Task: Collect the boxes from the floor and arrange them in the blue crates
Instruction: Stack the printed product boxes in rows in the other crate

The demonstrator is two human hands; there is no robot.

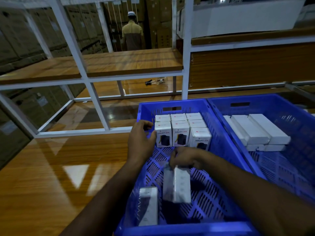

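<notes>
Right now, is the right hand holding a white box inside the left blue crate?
Yes, the right hand grips the top of a white box above the floor of the left blue crate.

1. Left crate (219,142): blue, perforated plastic, open top.
2. Its far end holds upright white boxes (180,132) marked "HALLEY 20K", packed three across, touching one another.
3. A loose white box (179,184) is tilted mid-crate; another box (148,206) stands near the front wall.
4. Right crate (289,106): same blue kind, just beside the first, with plain white boxes (255,130) stacked flat at its far end.
</notes>
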